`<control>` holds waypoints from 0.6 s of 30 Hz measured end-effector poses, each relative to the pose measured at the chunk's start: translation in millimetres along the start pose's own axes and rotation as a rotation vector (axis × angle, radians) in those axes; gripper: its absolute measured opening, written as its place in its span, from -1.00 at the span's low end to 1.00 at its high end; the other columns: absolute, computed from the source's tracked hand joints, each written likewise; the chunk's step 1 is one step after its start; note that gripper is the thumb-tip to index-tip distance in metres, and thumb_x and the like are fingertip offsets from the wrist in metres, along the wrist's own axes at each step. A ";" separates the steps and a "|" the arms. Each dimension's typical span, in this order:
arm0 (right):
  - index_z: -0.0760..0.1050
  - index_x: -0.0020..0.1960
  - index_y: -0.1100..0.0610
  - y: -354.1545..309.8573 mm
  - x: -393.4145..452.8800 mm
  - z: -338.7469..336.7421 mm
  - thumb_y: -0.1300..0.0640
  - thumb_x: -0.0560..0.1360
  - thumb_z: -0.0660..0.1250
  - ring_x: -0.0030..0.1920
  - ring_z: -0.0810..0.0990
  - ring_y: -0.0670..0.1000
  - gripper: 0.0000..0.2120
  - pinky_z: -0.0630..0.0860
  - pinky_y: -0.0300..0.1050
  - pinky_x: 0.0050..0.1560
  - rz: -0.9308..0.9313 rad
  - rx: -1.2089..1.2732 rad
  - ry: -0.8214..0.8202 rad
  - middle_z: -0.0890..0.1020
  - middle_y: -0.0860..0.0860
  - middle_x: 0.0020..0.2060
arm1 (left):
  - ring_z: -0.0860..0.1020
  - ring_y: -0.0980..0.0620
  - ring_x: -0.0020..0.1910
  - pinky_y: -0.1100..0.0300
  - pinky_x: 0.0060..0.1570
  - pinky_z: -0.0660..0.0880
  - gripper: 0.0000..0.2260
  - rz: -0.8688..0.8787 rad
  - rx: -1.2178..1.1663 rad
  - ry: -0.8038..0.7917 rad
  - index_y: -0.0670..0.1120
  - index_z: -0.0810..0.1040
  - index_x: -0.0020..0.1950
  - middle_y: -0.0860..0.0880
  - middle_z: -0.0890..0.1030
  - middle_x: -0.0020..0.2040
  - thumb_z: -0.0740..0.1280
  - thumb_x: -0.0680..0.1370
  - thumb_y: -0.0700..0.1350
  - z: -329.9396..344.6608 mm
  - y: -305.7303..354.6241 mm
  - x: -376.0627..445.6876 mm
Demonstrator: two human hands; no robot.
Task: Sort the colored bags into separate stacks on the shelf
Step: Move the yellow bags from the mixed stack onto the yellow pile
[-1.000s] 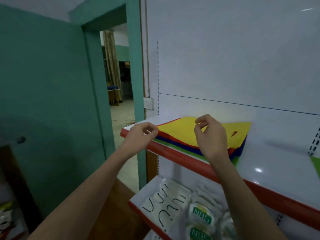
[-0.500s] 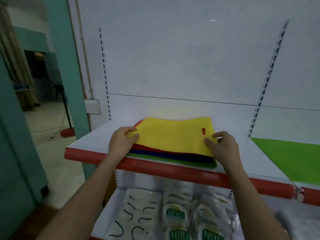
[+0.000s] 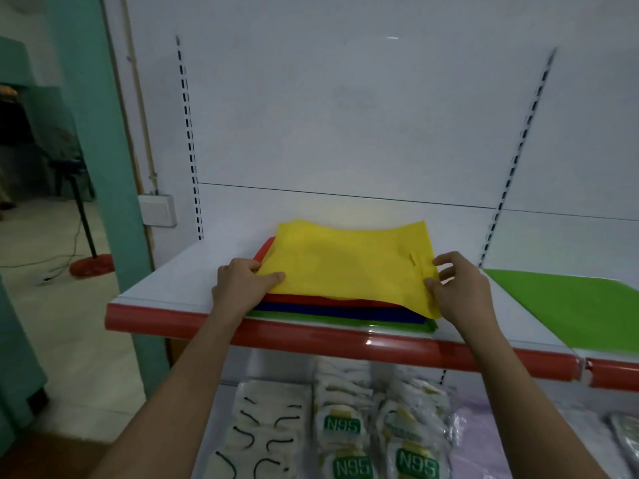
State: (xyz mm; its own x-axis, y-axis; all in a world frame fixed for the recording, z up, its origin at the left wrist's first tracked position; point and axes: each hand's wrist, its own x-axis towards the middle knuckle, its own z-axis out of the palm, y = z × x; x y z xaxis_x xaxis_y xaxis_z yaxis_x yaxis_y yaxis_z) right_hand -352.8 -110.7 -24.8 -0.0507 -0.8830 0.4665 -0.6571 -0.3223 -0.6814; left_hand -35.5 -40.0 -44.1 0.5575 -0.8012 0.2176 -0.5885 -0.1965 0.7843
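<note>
A stack of flat bags lies on the white shelf (image 3: 179, 281). On top is a yellow bag (image 3: 349, 267), under it a red bag (image 3: 332, 301), then a blue bag (image 3: 332, 310), then a green bag (image 3: 339, 320) at the bottom. My left hand (image 3: 240, 288) pinches the yellow bag's left front corner, thumb on top. My right hand (image 3: 461, 292) pinches its right edge near the handle slot. The yellow bag's front edge is raised a little off the red one. A separate green bag (image 3: 574, 302) lies flat on the shelf to the right.
The shelf has a red front lip (image 3: 345, 340) and a white back panel (image 3: 345, 115). On the lower shelf lie packs of N95 masks (image 3: 345, 430). To the left stand a teal door frame (image 3: 103, 167), a wall socket (image 3: 157, 210) and a fan stand's red base (image 3: 91, 266).
My view swung right from the doorway to face the shelf. Both hands came down onto the stack and closed on the yellow bag's two sides, lifting its front edge slightly.
</note>
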 end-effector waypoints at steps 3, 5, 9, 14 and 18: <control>0.57 0.02 0.13 -6.1 2.4 -0.8 0.30 0.49 0.40 -0.27 0.48 0.03 -0.86 0.28 -0.16 -0.35 -0.042 -0.048 0.055 0.59 0.09 -0.15 | 0.43 -0.14 0.27 -0.16 0.20 0.42 -0.48 0.037 0.070 0.063 0.02 0.61 0.22 -0.03 0.56 0.23 0.45 0.37 0.28 -1.8 6.2 0.4; 0.59 0.00 0.12 -14.1 4.8 -3.6 0.33 0.51 0.35 -0.34 0.45 -0.02 -0.84 0.25 -0.21 -0.39 -0.066 -0.044 0.071 0.59 0.08 -0.16 | 0.35 -0.14 0.32 -0.14 0.23 0.35 -0.61 0.081 0.131 0.107 0.05 0.61 0.21 0.00 0.51 0.28 0.41 0.46 0.21 -3.8 9.2 -0.4; 0.63 0.05 0.09 -30.0 11.3 -10.7 0.33 0.56 0.27 -0.25 0.46 0.06 -0.77 0.26 -0.15 -0.30 -0.133 0.004 0.072 0.60 0.13 -0.07 | 0.29 -0.11 0.32 -0.06 0.25 0.23 -0.74 0.132 0.164 0.176 0.06 0.64 0.16 0.04 0.50 0.27 0.34 0.54 0.12 -14.3 18.0 0.6; 0.64 0.13 0.11 -51.1 12.3 -18.1 0.35 0.57 0.22 -0.31 0.49 0.00 -0.71 0.38 -0.13 -0.33 -0.089 0.103 0.061 0.62 0.06 0.11 | 0.55 -0.07 -0.04 0.14 -0.11 0.48 -0.82 0.231 -0.219 0.142 -0.14 0.63 0.12 -0.15 0.63 0.05 0.28 0.61 -0.13 -32.5 31.9 5.9; 0.60 0.18 0.13 -67.1 6.5 -29.1 0.32 0.60 0.17 -0.07 0.54 0.07 -0.71 0.50 -0.08 -0.16 0.011 0.312 0.074 0.53 -0.01 0.15 | 0.59 0.24 -0.24 0.33 -0.35 0.51 -0.68 0.224 -0.598 -0.035 0.00 0.46 0.32 0.00 0.59 0.04 0.19 0.64 -0.29 -42.8 44.2 4.6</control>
State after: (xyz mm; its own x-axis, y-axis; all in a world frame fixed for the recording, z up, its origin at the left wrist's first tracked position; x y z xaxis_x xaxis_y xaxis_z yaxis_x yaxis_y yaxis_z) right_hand -331.0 -84.8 40.4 -0.1186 -0.8634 0.4903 -0.3948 -0.4121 -0.8212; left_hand -33.9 -28.2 16.4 0.4337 -0.8060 0.4029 -0.2545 0.3194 0.9128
